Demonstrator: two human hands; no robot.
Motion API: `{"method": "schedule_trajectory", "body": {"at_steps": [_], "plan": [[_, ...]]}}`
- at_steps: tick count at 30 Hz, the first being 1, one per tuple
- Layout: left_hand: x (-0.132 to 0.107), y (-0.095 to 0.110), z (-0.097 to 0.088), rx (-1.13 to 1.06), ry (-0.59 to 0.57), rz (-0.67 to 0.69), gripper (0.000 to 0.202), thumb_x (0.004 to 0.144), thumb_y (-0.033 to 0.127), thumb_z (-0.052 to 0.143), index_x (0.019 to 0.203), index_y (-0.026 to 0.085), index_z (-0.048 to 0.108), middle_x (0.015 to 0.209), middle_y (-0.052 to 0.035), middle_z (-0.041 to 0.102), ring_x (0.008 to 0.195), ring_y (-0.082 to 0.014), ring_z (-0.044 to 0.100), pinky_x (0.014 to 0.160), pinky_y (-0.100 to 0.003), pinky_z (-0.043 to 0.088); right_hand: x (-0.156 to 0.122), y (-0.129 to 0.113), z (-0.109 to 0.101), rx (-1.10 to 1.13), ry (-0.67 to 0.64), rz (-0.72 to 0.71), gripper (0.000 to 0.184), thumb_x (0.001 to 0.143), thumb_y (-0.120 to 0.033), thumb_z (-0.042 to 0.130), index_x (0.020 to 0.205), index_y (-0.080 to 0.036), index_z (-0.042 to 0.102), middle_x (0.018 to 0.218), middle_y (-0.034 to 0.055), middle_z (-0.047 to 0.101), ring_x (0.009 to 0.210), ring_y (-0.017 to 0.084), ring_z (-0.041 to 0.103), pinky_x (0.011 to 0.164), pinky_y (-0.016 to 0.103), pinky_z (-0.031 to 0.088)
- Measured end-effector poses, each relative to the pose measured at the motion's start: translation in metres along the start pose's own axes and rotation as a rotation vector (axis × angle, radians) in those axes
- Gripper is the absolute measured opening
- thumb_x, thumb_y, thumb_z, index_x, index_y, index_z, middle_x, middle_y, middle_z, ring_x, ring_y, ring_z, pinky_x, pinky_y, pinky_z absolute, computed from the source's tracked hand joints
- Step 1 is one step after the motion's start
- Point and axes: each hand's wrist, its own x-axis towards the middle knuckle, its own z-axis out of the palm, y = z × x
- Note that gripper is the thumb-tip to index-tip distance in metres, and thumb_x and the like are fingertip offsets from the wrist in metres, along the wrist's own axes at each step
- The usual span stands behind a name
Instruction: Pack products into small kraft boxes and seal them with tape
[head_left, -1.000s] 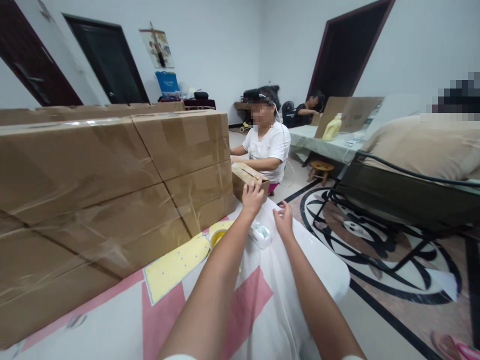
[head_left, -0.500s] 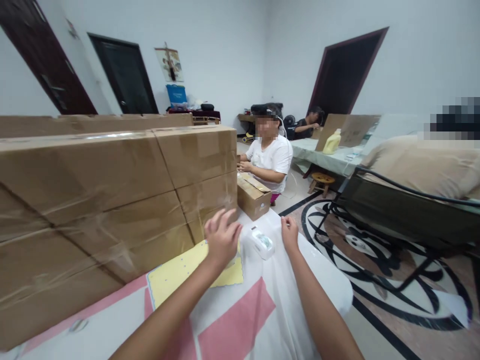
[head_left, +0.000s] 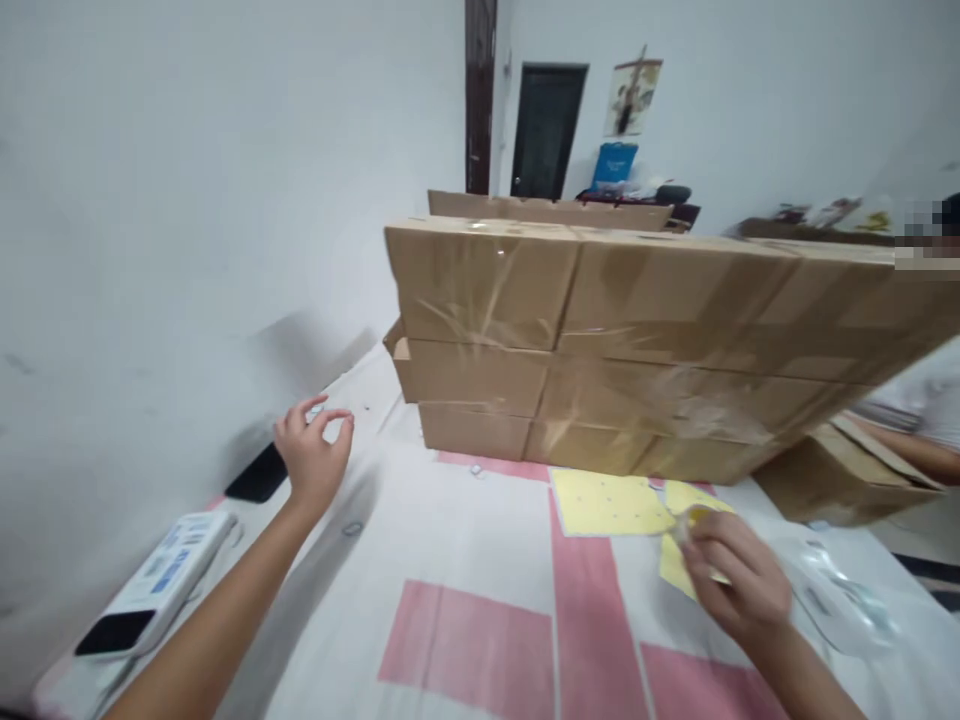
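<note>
My right hand is closed around a small, pale, ring-shaped roll, which looks like a tape roll and is blurred. It is over a yellow dotted sheet on the table. To the right of this hand lies a white bottle, smeared by motion. My left hand is raised above the table's left side, fingers curved and apart, thumb and forefinger tips close together. Nothing shows between them. Beside it lie a black phone-like slab and several tiny clear bits.
Taped cardboard boxes form a stack across the table's back. A smaller carton stands at the right, near another person's arm. A white device with a dark panel sits at the left edge by the wall.
The view has swung left, bringing the wall and white device into sight. My hands have spread apart; the left is by the wall side, the right over the yellow sheet with the roll.
</note>
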Motion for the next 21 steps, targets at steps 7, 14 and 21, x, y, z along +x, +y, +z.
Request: {"method": "schedule_trajectory", "body": {"at_steps": [7,14,21], "plan": [[0.068,-0.053,0.083,-0.249,-0.122,-0.274,0.024,0.092,0.039,0.057,0.085,0.018,0.067,0.111,-0.0106,0.067,0.114,-0.0263,0.06,0.106,-0.044,0.044,0.134,-0.12,0.225,0.574,-0.282,0.17,0.018,0.097,-0.017,0.055,0.112,-0.022,0.063,0.12,0.0124,0.07,0.11,0.024,0.067,0.094,0.039,0.055],[0.118,-0.024,0.177,-0.549,-0.271,-0.526,0.038,0.094,0.046,0.063,0.116,0.016,0.064,0.115,-0.0087,0.068,0.103,-0.0219,0.067,0.092,-0.045,0.056,0.202,-0.159,0.384,0.688,-0.262,0.548,0.052,0.089,-0.03,0.06,0.139,-0.017,0.052,0.156,0.018,0.044,0.148,0.031,0.039,0.121,0.053,0.035],[0.133,-0.074,0.09,-0.64,-0.061,-0.66,0.041,0.088,0.049,0.068,0.103,0.011,0.068,0.101,-0.0127,0.073,0.097,-0.024,0.07,0.091,-0.042,0.058,0.177,-0.159,0.333,0.662,-0.141,0.449,0.035,0.092,-0.023,0.057,0.128,-0.023,0.056,0.15,0.0148,0.051,0.14,0.028,0.049,0.116,0.05,0.041]]}}
